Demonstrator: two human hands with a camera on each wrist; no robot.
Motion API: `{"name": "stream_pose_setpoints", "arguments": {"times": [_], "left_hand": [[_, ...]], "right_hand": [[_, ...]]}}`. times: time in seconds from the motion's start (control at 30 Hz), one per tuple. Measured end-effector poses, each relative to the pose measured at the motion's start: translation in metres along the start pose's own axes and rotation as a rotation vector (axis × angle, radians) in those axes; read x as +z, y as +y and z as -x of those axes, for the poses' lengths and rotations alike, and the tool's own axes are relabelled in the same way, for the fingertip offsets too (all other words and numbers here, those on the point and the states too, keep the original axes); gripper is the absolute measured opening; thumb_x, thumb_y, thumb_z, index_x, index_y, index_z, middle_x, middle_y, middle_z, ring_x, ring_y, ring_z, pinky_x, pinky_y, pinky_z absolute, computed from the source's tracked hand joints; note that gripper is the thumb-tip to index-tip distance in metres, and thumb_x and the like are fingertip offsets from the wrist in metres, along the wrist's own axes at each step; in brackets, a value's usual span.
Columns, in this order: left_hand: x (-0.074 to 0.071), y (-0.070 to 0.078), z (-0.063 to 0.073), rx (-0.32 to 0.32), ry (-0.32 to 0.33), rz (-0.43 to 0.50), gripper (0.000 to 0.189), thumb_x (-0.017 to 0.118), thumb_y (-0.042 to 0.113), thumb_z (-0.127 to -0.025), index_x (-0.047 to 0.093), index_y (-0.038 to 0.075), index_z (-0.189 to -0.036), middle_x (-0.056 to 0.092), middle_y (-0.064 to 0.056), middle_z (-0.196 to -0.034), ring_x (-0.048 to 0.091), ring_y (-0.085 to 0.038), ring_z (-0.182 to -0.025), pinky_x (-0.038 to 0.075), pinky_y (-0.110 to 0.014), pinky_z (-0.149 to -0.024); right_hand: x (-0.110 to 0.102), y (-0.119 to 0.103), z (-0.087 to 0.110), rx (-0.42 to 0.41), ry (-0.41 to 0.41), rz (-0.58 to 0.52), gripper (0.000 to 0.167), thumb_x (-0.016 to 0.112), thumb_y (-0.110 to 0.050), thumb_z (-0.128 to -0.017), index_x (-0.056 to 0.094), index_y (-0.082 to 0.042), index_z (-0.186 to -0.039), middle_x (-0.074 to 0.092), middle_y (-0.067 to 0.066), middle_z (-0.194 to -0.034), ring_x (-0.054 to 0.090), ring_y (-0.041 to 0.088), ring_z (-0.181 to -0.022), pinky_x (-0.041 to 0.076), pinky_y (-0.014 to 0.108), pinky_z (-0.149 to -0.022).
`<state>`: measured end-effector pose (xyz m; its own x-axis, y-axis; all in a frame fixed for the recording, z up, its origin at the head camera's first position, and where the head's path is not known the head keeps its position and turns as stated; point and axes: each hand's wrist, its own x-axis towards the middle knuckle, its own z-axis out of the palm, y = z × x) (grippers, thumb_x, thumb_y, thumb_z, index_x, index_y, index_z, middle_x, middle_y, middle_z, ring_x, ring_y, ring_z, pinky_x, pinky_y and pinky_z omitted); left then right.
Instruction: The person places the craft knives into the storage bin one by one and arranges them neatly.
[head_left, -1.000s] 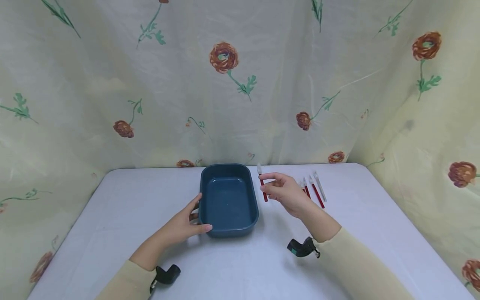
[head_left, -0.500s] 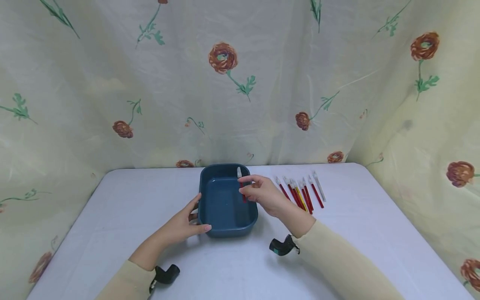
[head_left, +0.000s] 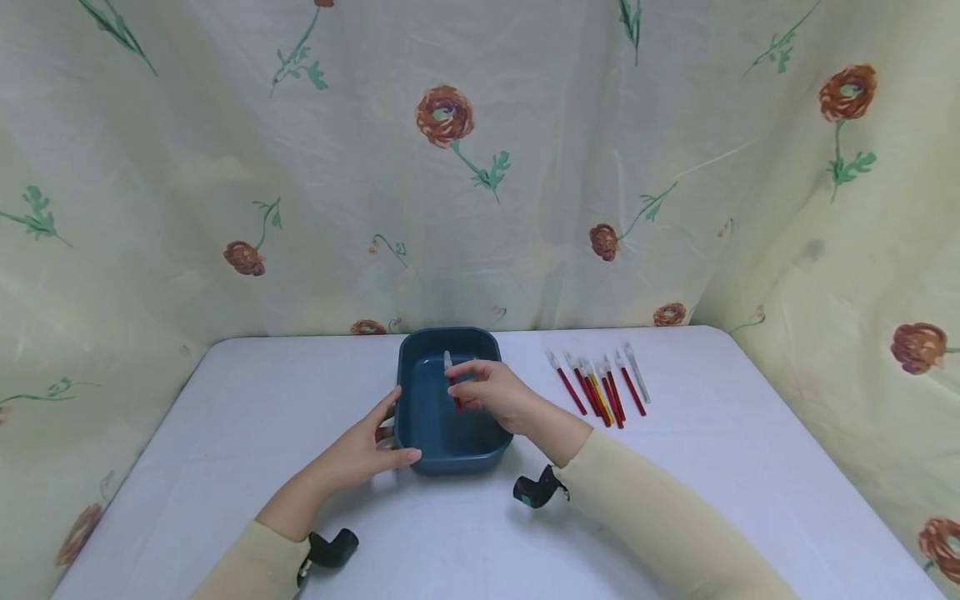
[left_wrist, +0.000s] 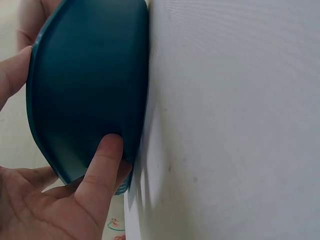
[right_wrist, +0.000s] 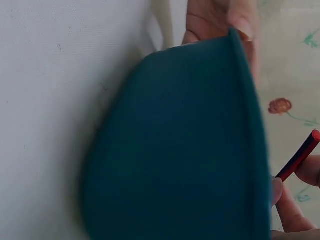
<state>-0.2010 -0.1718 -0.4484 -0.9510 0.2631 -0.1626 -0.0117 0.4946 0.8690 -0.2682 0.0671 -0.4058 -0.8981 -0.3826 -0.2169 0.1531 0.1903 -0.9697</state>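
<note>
A dark blue tub (head_left: 459, 467) stands upright at the middle of the table. My left hand (head_left: 360, 450) grips its near left corner, thumb at the rim and other fingers against the outer wall; the left wrist view shows a fingertip pressed on that wall (left_wrist: 90, 75). Over the tub's inside, my right hand (head_left: 501, 396) pinches a slim red pen-like tool (head_left: 452, 381) between thumb and fingers. Its whitish clear end points up and away. In the right wrist view the red end of the tool (right_wrist: 300, 155) shows beyond the rim, and the tub hides part of the hand.
Right of the tub lies a loose fan of several similar pen-like tools (head_left: 600, 396), mostly red, one yellow and one clear. They rest on the white-covered table (head_left: 247, 417). A flower-printed curtain (head_left: 315, 167) hangs behind the table's far edge.
My right hand has carried the red pen-like tool leftward from beside the tub to above its inside, uncovering the other tools on the table. My left hand stays on the tub.
</note>
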Motion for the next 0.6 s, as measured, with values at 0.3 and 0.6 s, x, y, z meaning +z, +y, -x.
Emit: {"name": "stream_pose_setpoints", "arguments": {"times": [0.3,0.6], "left_hand": [[-0.001,0.001,0.001,0.011,-0.003,-0.008,0.103,0.08,0.04,-0.086,0.012,0.023,-0.162,0.024,-0.02,-0.163,0.038,-0.044,-0.141,0.044,-0.061,-0.102],[-0.001,0.0,0.001,0.014,-0.007,-0.004,0.102,0.079,0.038,-0.087,0.012,0.022,-0.162,0.025,-0.019,-0.162,0.039,-0.044,-0.141,0.043,-0.061,-0.102]], "right_hand": [[0.016,0.007,-0.015,0.03,-0.036,0.01,0.036,0.065,-0.008,-0.096,0.063,0.0,-0.131,0.063,0.013,-0.121,0.063,0.02,-0.089,0.053,0.036,-0.093],[0.028,0.013,-0.025,0.062,-0.038,0.032,0.035,0.068,-0.009,-0.093,0.066,-0.001,-0.127,0.065,0.011,-0.116,0.064,0.02,-0.087,0.054,0.035,-0.09]]}}
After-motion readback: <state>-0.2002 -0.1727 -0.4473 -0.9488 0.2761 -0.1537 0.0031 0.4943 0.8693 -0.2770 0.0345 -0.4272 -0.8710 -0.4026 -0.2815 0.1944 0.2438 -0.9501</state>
